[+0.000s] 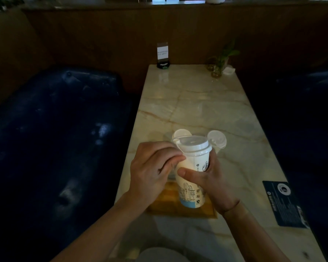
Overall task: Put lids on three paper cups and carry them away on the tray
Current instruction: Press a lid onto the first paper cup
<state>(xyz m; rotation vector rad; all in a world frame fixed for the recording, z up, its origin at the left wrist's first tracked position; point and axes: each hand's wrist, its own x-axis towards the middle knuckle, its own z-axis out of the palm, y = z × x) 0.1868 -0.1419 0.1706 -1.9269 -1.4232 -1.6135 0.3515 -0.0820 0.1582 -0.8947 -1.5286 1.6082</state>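
Observation:
A white paper cup point(191, 188) with a line drawing and a blue base is held tilted above the wooden tray point(167, 201). A white lid point(194, 143) sits on its rim. My right hand point(214, 178) grips the cup's side, thumb across the front. My left hand point(155, 169) rests against the cup's upper left, fingertips just under the lid's edge. Behind the cup, two more white lids show: one lid point(181, 133) at the left and another lid point(217, 138) at the right. What they rest on is hidden.
The marble table point(193, 103) runs away from me. A sign holder point(163, 56) and a small plant in a glass point(219, 62) stand at its far end. A dark card point(284, 203) lies at the right edge. Dark blue sofas flank the table.

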